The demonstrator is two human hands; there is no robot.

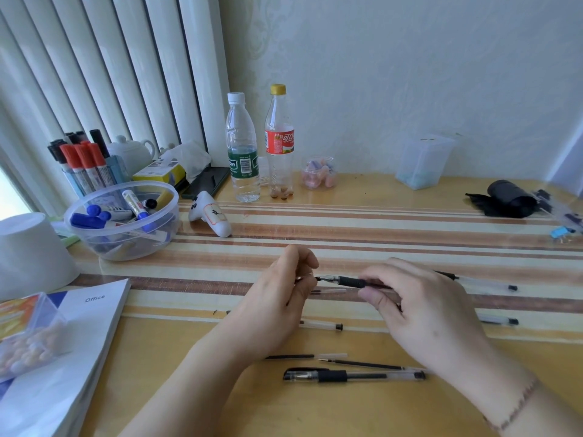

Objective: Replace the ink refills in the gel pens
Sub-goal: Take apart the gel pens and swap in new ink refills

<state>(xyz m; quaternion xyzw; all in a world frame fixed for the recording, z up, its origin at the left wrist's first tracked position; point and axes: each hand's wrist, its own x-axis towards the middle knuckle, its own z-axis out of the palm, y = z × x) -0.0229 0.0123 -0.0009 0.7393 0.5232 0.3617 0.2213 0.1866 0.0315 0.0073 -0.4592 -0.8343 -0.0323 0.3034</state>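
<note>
Striped cloth (378,234) covers a wooden desk where a person works on a gel pen (350,281) held level above it. Their right hand (422,310) pinches the pen's barrel between thumb and fingers; the left hand (277,298) has its fingertips closed at the pen's tip, on something too small to tell. Nearer the person than the held pen lie a capped pen (353,375) and a loose refill (362,363). A plastic bowl of markers (123,216) sits well left of the held pen
</note>
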